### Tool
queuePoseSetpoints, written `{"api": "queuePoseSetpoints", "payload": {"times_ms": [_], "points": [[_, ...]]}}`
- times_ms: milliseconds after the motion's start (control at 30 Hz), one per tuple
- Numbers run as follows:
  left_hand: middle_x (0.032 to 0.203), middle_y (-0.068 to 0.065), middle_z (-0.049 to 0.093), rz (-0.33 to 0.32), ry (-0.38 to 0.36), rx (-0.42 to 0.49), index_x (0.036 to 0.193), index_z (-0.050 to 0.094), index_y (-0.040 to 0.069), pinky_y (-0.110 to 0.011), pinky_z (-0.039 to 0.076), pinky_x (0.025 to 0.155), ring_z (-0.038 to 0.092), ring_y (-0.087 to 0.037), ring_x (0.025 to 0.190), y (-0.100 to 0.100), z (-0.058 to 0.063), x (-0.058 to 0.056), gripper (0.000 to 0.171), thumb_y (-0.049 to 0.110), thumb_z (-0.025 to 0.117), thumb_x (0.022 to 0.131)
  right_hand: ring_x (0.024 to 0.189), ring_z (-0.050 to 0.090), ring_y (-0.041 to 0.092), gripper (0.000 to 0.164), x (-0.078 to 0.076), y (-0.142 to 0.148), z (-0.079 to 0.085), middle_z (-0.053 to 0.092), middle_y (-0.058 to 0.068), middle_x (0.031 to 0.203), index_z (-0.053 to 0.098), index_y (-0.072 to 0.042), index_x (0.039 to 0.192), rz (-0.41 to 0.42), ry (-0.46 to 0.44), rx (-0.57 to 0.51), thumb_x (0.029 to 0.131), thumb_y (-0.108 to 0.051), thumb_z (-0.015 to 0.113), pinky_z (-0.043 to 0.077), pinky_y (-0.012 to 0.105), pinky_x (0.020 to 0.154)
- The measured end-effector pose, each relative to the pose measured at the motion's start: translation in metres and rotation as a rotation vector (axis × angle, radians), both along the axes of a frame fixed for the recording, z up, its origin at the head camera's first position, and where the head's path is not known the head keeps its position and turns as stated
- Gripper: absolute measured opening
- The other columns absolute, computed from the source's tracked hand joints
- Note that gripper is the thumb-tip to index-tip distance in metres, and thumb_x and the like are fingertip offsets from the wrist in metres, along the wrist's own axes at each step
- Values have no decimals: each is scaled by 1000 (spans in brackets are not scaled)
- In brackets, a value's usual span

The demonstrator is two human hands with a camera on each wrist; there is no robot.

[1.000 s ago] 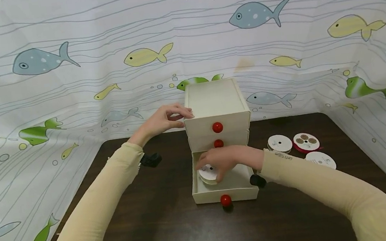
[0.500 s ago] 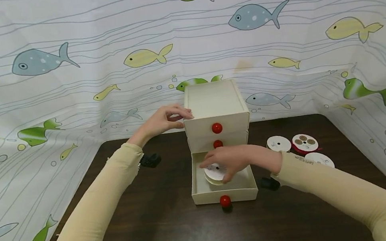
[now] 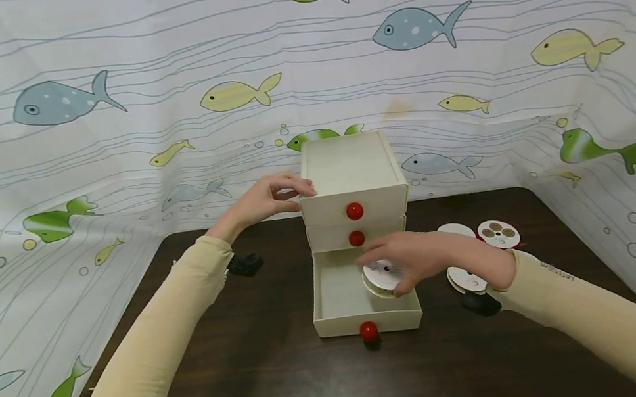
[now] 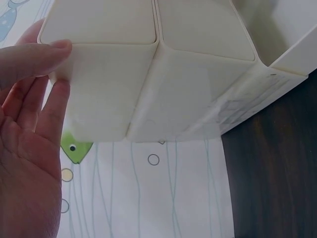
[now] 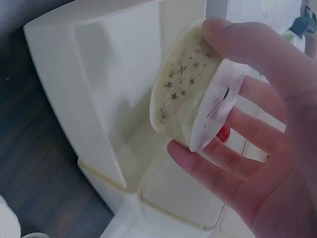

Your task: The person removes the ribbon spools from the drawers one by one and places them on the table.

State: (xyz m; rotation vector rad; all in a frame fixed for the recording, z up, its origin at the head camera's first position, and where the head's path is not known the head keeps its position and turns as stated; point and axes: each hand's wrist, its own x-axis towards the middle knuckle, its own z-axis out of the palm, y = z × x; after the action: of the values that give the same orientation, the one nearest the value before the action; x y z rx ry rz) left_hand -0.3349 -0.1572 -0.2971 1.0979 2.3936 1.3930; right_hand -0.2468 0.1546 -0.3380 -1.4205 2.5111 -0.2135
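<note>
A white drawer unit (image 3: 352, 161) with red knobs stands mid-table. Its bottom drawer (image 3: 334, 327) is pulled out, while the two above look closed. At the unit's upper left front corner, my left hand (image 3: 261, 202) grips the edge; the left wrist view shows the thumb (image 4: 57, 49) by the front edge and fingertips on the side. My right hand (image 3: 420, 255) holds a white ribbon spool (image 3: 380, 275) over the right part of the bottom drawer. In the right wrist view the spool's pale ribbon (image 5: 183, 89) has gold stars, and thumb and fingers pinch its rims.
On the dark table (image 3: 268, 377), right of the unit, lie a spool with red ribbon (image 3: 498, 233) and white spools, one of them (image 3: 467, 279) partly behind my right forearm. A fish-print cloth (image 3: 159, 66) surrounds the table's back and sides.
My right hand has moved right with the ribbon spool, from the bottom drawer's left part to its right side. The left hand stays at the unit's corner.
</note>
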Motion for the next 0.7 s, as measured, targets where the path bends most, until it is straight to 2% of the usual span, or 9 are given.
{"api": "queuePoseSetpoints", "payload": {"times_ms": [233,533,700], "points": [[127,-18,59,-12,-5,3,116,70,-4,-39,43,116,47,-26,140,-2,1,1,28,-5,68,87,122,55,25,68,5,29,1,56,5,140,55,-21,140,-86,18,-58,78,-24,80,53,45,99],[126,-16,60,-1,-8,-1,115,70,-3,-40,43,116,47,-25,139,0,-1,0,28,-5,68,88,115,53,17,64,13,57,0,59,-5,135,58,-29,135,-183,41,-117,76,-25,82,51,38,91],[127,-15,60,4,-19,5,115,70,-3,-40,43,116,47,-25,139,0,-1,-1,29,-6,69,87,112,52,15,68,17,71,-2,59,-5,134,56,-26,137,-263,44,-107,75,-32,84,51,34,87]]}}
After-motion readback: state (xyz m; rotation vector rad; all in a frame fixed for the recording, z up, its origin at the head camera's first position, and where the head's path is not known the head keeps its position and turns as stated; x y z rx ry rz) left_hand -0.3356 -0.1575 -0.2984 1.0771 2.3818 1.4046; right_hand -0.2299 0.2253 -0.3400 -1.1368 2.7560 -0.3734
